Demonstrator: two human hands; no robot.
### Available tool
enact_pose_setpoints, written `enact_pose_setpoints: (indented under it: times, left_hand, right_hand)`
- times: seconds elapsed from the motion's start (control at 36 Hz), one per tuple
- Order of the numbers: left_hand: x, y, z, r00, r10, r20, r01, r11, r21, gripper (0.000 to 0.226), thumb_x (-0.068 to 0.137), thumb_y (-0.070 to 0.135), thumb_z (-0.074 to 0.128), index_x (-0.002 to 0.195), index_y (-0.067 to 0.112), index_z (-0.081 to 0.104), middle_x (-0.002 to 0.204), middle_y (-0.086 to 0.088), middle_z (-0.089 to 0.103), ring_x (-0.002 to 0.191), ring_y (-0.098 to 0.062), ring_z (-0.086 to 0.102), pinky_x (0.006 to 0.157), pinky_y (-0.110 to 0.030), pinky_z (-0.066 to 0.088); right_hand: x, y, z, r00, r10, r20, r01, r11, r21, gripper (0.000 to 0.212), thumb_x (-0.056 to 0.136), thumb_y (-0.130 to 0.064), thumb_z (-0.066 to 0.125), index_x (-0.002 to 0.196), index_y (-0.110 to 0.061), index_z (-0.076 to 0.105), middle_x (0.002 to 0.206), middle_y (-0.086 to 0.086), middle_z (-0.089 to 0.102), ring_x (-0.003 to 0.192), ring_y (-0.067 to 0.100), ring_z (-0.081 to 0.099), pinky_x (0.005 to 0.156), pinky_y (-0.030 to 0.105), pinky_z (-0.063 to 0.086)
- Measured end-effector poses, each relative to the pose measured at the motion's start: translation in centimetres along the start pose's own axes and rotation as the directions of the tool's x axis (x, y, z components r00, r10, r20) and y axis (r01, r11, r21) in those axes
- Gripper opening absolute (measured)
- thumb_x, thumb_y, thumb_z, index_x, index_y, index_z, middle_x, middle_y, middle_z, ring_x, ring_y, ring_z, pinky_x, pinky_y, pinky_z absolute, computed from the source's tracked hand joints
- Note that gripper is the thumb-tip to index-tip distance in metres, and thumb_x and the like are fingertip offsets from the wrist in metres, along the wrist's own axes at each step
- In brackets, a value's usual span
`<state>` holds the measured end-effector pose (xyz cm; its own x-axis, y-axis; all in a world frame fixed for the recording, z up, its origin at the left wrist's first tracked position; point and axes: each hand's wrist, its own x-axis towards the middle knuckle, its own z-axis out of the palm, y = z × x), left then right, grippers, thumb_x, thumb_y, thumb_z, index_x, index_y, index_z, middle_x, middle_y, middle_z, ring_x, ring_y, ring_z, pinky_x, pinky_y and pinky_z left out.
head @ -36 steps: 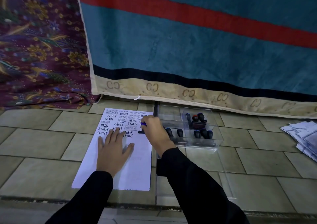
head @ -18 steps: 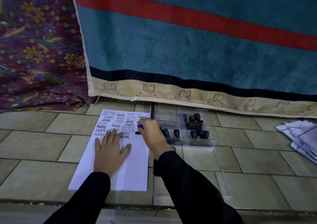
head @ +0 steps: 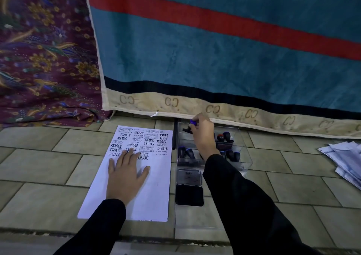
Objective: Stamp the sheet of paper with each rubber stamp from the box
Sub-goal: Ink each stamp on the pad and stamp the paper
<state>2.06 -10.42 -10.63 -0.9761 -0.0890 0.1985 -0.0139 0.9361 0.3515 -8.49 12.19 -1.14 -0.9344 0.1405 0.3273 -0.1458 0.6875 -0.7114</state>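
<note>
Tiled floor [head: 39, 167], matt grey-green, the slabs rectangular with thin joints. Your right hand [head: 203, 135] pinches a stamp [head: 189, 127] in curled fingertips: small, with a rounded blue knob on top and a flat black base that tilts left. Directly under the grip sits the box [head: 245, 153], clear hard plastic with straight walls and dividers. The stamp hangs over its far-left compartment; you cannot tell whether it touches the bottom. More stamps [head: 187, 153], with glossy dark knobs, lie in the compartments nearer you and to the right of the grip. Nearer you again is the ink pad [head: 189, 195], a black rounded rectangle, its metal-looking lid [head: 189, 176] folded open toward the box. The sheet [head: 152, 192], smooth white paper, lies left of the grip, just beside the box. Its far half is crowded with black imprints such as FRAGILE, AIR MAIL, SAMPLE and AMENDED, some of them upside down. Your left hand [head: 125, 172] lies flat on it, fingers spread. Beyond the grip hangs a teal towel [head: 214, 59], napped, with a red stripe and a beige border. Far left is a floral cloth [head: 43, 59]. Far right is a loose pile of papers [head: 345, 157].
</note>
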Motion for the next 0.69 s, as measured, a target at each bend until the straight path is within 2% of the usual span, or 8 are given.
enact_pose_setpoints:
  times: [0.08, 0.22, 0.39, 0.47, 0.58, 0.64, 0.69]
  left_hand:
    - [0.0, 0.0, 0.0, 1.000, -0.005, -0.001, 0.005, 1.000, -0.004, 0.077, 0.079, 0.067, 0.018, 0.139, 0.024, 0.040, 0.153, 0.003, 0.030, 0.144, -0.016, 0.017, 0.116, -0.050, 0.007]
    - [0.0, -0.1, 0.1, 1.000, -0.001, 0.002, 0.001, 1.000, -0.008, 0.076, 0.080, 0.067, 0.019, 0.139, 0.024, 0.039, 0.153, 0.003, 0.030, 0.144, -0.015, 0.016, 0.116, -0.050, 0.006]
    - [0.0, -0.1, 0.1, 1.000, 0.004, 0.001, -0.004, 1.000, 0.000, 0.075, 0.080, 0.067, 0.019, 0.139, 0.024, 0.039, 0.153, 0.003, 0.030, 0.144, -0.015, 0.016, 0.116, -0.051, 0.007]
    - [0.1, -0.1, 0.1, 1.000, 0.005, 0.002, -0.005, 1.000, 0.007, 0.075, 0.080, 0.067, 0.018, 0.139, 0.025, 0.039, 0.153, 0.003, 0.030, 0.144, -0.015, 0.016, 0.116, -0.051, 0.008]
    - [0.0, -0.2, 0.1, 1.000, 0.011, 0.004, -0.011, 1.000, 0.008, 0.075, 0.081, 0.067, 0.019, 0.139, 0.024, 0.039, 0.153, 0.003, 0.031, 0.144, -0.016, 0.017, 0.116, -0.051, 0.008]
    - [0.1, -0.2, 0.1, 1.000, 0.008, 0.004, -0.008, 1.000, 0.000, 0.074, 0.080, 0.067, 0.020, 0.138, 0.025, 0.040, 0.153, 0.003, 0.032, 0.143, -0.016, 0.018, 0.116, -0.051, 0.008]
    - [0.1, -0.3, 0.1, 1.000, 0.002, 0.005, -0.002, 1.000, -0.008, 0.074, 0.080, 0.066, 0.021, 0.138, 0.025, 0.041, 0.152, 0.003, 0.032, 0.143, -0.016, 0.019, 0.115, -0.051, 0.009]
  right_hand:
    - [0.3, 0.9, 0.7, 0.998, 0.007, 0.056, -0.001, 0.993, -0.120, 0.009, 0.088, -0.002, 0.058, 0.095, -0.007, 0.059, 0.108, 0.009, 0.052, 0.086, 0.021, 0.055, 0.078, 0.028, 0.050]
    - [0.8, 1.6, 1.9, 0.985, 0.059, 0.165, -0.017, 0.970, -0.242, 0.005, 0.087, -0.004, 0.060, 0.091, -0.004, 0.063, 0.104, 0.014, 0.058, 0.089, 0.027, 0.057, 0.079, 0.041, 0.054]
    - [1.8, 0.9, 2.4, 0.939, 0.145, 0.313, -0.035, 0.943, -0.331, 0.017, 0.091, -0.004, 0.055, 0.106, -0.001, 0.061, 0.108, 0.017, 0.063, 0.099, 0.031, 0.059, 0.083, 0.036, 0.051]
    - [1.7, 0.9, 2.6, 0.919, 0.150, 0.364, 0.007, 0.919, -0.395, 0.017, 0.091, 0.000, 0.049, 0.100, 0.002, 0.064, 0.103, 0.021, 0.065, 0.095, 0.035, 0.062, 0.076, 0.037, 0.052]
    - [1.5, 0.9, 2.4, 0.890, 0.154, 0.430, 0.048, 0.906, -0.422, 0.018, 0.091, -0.002, 0.047, 0.095, 0.004, 0.064, 0.101, 0.023, 0.065, 0.094, 0.037, 0.063, 0.066, 0.032, 0.045]
    - [1.5, 1.0, 2.3, 0.884, 0.146, 0.445, 0.049, 0.916, -0.398, 0.018, 0.092, -0.004, 0.046, 0.097, 0.003, 0.062, 0.106, 0.024, 0.063, 0.098, 0.037, 0.061, 0.066, 0.030, 0.040]
    - [1.4, 1.0, 1.8, 0.894, 0.131, 0.428, 0.036, 0.932, -0.361, 0.021, 0.091, -0.002, 0.044, 0.104, 0.000, 0.060, 0.111, 0.022, 0.061, 0.102, 0.037, 0.059, 0.070, 0.031, 0.042]
